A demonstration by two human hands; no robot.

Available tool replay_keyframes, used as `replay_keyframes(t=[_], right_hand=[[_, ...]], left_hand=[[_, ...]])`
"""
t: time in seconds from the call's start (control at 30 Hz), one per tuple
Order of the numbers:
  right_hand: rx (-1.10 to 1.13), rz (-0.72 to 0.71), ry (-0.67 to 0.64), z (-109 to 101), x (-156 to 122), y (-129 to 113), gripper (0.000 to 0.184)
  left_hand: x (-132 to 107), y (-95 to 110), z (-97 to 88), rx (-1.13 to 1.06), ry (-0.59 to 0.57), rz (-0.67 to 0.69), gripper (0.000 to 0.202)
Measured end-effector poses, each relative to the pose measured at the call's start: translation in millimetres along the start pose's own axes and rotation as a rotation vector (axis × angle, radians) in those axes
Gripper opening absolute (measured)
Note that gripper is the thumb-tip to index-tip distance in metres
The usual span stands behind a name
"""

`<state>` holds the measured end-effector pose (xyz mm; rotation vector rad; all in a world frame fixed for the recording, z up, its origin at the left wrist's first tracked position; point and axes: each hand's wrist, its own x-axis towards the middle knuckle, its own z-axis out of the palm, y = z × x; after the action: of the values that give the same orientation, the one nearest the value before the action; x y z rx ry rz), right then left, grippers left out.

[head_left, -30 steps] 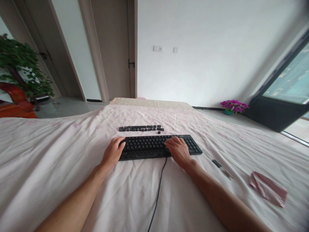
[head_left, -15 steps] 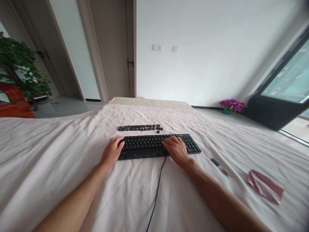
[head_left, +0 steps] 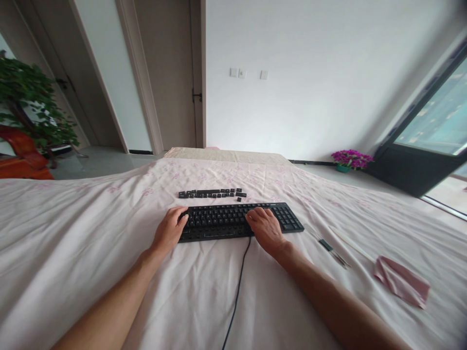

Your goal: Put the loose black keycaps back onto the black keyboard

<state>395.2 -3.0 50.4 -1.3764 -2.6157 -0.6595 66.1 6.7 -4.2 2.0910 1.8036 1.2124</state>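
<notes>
A black keyboard [head_left: 222, 221] lies on a pale pink sheet [head_left: 73, 243], its cable [head_left: 239, 287] trailing toward me. My left hand [head_left: 170, 228] grips the keyboard's left end, fingers curled over its edge. My right hand [head_left: 264, 226] rests on the keys right of centre, fingers bent down onto them. Behind the keyboard, several loose black keycaps [head_left: 211, 194] lie in a row on the sheet.
A thin metal tool with a dark handle [head_left: 330, 248] lies right of the keyboard, and a folded pink cloth [head_left: 401, 282] farther right. A potted green plant [head_left: 32, 104] stands far left, purple flowers [head_left: 350, 159] by the window, a door [head_left: 171, 73] behind.
Both hands stay on the keyboard. My right hand has shifted slightly to the left along the keys; the view has moved a little.
</notes>
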Motion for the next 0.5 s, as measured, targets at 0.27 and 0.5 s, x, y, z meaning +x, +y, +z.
replay_keyframes(t=[0.27,0.5], right_hand=[[-0.004,0.011,0.003,2.4,-8.0,-13.6,0.04],[0.182,0.039,-0.086,-2.9,-5.6,2.5,0.047]], left_hand=[[-1.0,-1.3,1.4,-0.006,0.003,0.002,0.034],[-0.8,1.2,0.3,-0.012,0.007,0.005,0.035]])
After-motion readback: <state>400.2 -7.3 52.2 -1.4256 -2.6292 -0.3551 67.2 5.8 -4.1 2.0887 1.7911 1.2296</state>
